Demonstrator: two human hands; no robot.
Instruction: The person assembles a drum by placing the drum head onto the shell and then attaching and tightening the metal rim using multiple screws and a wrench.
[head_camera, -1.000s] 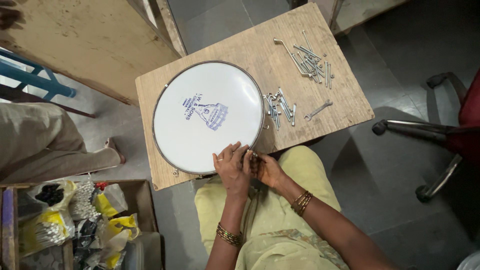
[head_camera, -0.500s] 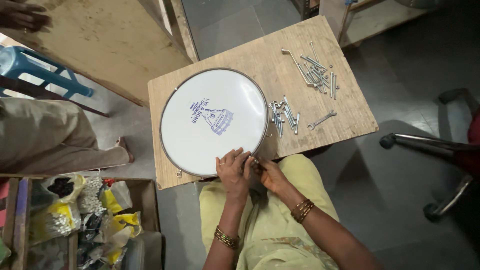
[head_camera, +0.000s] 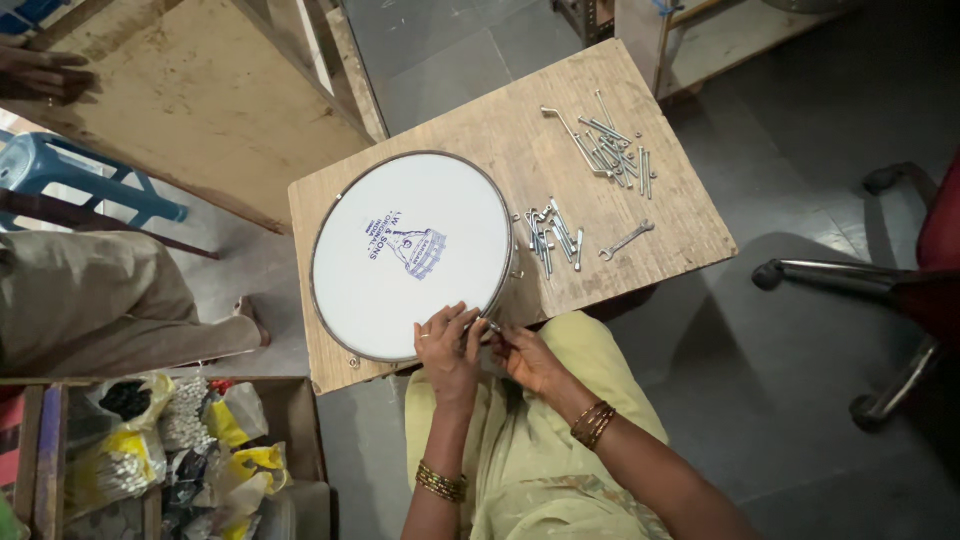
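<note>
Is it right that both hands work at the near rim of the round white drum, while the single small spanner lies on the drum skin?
Not quite. Both hands, left hand and right hand, do work at the near rim of the drum, but the spanner lies on the wooden board, to the drum's right beside the loose bolts. The head view shows this.

- Soft, even light from above; the white drum head (head_camera: 412, 255) is the brightest surface, without glare.
- Right of the drum head, the floor falls dim; a faint shadow lies under the chair base (head_camera: 850, 285).
- Focus sharp at the drum head; edges slightly stretched.
</note>
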